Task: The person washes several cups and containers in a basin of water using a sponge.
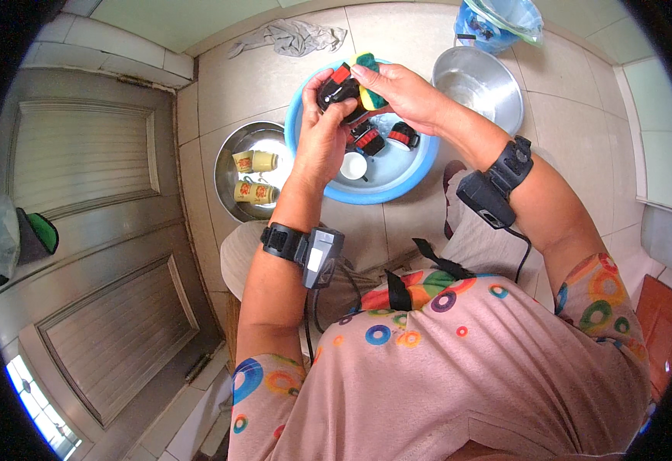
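Note:
My left hand (325,135) is closed around a glossy black ceramic piece (336,92) with a red band; its full shape is hidden by my fingers. A yellow and green scouring sponge (377,95) is gripped in my right hand (413,95), right beside the black piece. Both hands are over the far side of a blue plastic basin (364,198). Inside the basin, a black and red mug (400,137) lies tipped, and other black and red ware (368,142) sits beneath my hands. Closer to me is a white-lined cup (353,166).
Left of the blue basin, a stainless steel basin (224,181) holds several cream cups (264,161) with red designs. An aluminium pot (480,86) stands at the right, below a lined blue bin (485,31). A grey cloth (298,38) lies on the tiles. A panelled door (94,150) borders the left.

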{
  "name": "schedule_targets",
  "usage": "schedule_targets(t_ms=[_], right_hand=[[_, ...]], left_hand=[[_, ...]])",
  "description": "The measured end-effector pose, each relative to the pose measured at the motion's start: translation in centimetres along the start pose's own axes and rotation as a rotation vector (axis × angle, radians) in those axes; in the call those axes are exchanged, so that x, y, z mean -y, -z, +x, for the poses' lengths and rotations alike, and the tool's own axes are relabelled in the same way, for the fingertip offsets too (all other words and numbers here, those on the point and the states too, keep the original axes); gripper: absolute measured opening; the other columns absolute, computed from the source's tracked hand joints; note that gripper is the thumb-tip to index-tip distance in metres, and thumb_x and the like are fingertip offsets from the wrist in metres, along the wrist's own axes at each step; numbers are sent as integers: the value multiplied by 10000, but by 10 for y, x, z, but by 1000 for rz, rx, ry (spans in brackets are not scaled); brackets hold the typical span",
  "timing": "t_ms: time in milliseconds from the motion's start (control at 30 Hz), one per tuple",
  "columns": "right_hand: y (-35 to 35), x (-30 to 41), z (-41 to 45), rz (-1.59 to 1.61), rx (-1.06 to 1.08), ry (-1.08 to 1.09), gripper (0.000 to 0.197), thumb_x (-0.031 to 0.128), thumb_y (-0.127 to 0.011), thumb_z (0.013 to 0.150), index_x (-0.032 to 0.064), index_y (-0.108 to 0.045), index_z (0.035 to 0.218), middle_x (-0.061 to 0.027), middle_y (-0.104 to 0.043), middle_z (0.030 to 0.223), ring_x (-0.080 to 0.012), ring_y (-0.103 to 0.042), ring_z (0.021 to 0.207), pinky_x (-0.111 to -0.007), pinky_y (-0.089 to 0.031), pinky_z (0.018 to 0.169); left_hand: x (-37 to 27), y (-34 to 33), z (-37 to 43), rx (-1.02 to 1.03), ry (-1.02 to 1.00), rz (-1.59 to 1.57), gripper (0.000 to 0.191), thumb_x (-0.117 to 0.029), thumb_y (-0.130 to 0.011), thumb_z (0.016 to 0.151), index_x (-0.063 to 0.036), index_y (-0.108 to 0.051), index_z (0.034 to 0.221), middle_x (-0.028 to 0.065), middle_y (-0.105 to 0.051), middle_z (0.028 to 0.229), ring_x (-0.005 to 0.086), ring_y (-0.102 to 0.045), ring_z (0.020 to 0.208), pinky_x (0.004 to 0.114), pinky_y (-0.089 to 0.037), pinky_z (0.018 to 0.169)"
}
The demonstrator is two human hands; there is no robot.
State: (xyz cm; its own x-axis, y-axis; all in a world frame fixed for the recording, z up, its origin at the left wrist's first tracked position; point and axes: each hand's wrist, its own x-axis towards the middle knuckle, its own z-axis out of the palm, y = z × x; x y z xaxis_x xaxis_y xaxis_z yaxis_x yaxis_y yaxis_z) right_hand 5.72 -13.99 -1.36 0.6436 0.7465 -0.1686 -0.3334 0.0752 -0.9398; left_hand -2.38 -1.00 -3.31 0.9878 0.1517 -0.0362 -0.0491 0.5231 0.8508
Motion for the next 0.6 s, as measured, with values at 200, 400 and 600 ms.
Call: schedule_targets(t_ms=[200,400,600], right_hand=[[8,-11,2,-480,173,352,382,355,-467,929,15,-506,1099,-87,-622,941,-157,-574,890,-297,-451,778],[9,0,-5,-914,338,310,309,271,-574,848,24,-467,999,-210,-612,860,-362,-602,808,-401,-466,704],[15,24,-7,-873,499,213,321,168,-569,840,14,-469,1103,-131,-640,898,-277,-624,859,-350,-460,776]], left_hand=[[5,0,2,-79,20,-84,378,-243,-487,897,-122,-385,1241,97,-502,1155,259,-512,1055,468,-468,831],[12,13,2,-139,194,-203,392,-415,-370,926,-79,-523,1055,100,-582,1013,255,-570,934,428,-472,808],[2,9,3,-203,399,-122,540,-566,-313,884,-103,-550,1026,73,-605,819,199,-575,618,271,-387,421]])
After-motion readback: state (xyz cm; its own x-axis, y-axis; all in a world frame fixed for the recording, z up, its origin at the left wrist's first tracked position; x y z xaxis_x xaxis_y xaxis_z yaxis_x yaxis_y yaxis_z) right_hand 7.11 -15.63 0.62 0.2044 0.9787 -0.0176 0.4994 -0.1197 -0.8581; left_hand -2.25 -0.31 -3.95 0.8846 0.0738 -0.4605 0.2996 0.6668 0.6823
